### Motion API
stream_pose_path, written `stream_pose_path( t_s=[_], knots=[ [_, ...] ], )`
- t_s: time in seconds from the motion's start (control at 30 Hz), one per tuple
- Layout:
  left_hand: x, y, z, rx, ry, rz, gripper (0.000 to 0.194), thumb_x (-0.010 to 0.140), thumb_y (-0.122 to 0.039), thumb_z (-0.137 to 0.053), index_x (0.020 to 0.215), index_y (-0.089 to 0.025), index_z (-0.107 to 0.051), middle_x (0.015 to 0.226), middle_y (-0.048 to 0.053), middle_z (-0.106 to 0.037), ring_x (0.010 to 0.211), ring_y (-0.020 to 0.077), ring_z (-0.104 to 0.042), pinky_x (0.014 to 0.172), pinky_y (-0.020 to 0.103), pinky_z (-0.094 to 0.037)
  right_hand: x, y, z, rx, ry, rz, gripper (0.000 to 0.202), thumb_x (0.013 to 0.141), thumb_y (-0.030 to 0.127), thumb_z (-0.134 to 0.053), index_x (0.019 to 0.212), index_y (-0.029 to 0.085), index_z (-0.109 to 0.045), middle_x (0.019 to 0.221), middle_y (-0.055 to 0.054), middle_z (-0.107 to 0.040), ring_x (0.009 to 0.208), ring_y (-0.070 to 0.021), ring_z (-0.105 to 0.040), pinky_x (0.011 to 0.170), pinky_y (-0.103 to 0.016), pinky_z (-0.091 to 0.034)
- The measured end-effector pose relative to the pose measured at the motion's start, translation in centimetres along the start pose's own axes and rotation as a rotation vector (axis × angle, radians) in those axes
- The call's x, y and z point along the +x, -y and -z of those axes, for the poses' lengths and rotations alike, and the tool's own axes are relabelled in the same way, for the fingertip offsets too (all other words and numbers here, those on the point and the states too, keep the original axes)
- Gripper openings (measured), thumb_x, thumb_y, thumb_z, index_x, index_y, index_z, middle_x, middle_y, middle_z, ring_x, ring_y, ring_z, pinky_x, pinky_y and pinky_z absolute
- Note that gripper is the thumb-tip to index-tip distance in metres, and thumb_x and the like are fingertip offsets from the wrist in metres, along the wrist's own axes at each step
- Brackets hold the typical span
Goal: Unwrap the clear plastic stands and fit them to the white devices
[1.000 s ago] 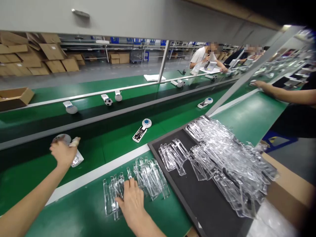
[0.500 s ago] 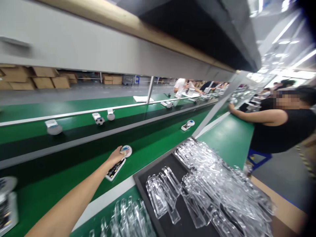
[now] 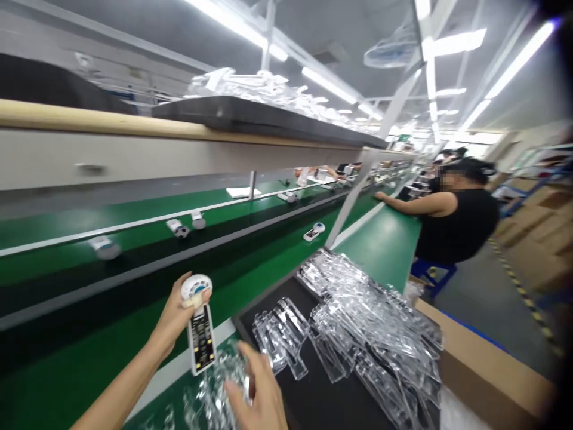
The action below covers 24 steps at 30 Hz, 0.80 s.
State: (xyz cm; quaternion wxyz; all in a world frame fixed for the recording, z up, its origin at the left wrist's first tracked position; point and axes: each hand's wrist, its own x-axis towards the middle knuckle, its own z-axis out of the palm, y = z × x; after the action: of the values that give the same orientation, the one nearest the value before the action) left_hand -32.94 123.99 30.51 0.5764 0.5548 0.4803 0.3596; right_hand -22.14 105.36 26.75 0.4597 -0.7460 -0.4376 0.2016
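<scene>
My left hand (image 3: pixel 176 310) is closed round the neck of a white device (image 3: pixel 202 337) with a round head. The device's long body is open at the front, with a dark circuit board and small yellow parts showing. It is raised over the near edge of the green belt (image 3: pixel 250 272), body hanging down. Just right of it, my right hand (image 3: pixel 259 391) has thumb and forefinger apart, above a pile of clear plastic covers (image 3: pixel 210 382) on the green worktop. Between those fingers I see nothing clearly held.
A black tray (image 3: pixel 308 397) of clear plastic covers (image 3: pixel 367 316) stands at right. Another white device (image 3: pixel 314 232) lies farther along the belt, by a slanted post (image 3: pixel 353 200). A shelf (image 3: pixel 179 149) crosses overhead. A co-worker (image 3: pixel 452 215) sits at right.
My left hand has lifted the white device off the belt and drawn it nearer. My right hand has come into view over the clear covers. The view has tilted up.
</scene>
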Motion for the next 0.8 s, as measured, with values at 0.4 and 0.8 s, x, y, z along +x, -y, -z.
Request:
stream_pose_path(
  t_s=[0.4, 0.8],
  knots=[
    [-10.9, -1.6, 0.7, -0.252, -0.099, 0.093, 0.058, 0.067, -0.056, -0.065, 0.113, -0.024, -0.050, 0.106, 0.007, -0.060, 0.087, 0.0225, -0.061, 0.069, 0.031, -0.048, -3.5, 4.8, -3.0, -0.313, -0.025, 0.253, 0.047, 0.091, 0.039, -0.039, 0.137, 0.033, -0.034, 0.110, -0.012, -0.052, 0.100, -0.0292, -0.054, 0.075, -0.043, -0.050],
    [-16.2, 0.9, 0.6, -0.407, 0.061, 0.331, 0.060, 0.063, -0.049, -0.073, 0.112, -0.018, -0.059, 0.114, 0.010, -0.063, 0.109, 0.0301, -0.055, 0.085, 0.036, -0.050, -6.0, 5.1, -0.3, -0.056, 0.136, 0.142, 0.043, 0.090, 0.038, -0.042, 0.133, 0.036, -0.040, 0.114, -0.005, -0.057, 0.106, -0.0228, -0.055, 0.087, -0.037, -0.046]
  ],
)
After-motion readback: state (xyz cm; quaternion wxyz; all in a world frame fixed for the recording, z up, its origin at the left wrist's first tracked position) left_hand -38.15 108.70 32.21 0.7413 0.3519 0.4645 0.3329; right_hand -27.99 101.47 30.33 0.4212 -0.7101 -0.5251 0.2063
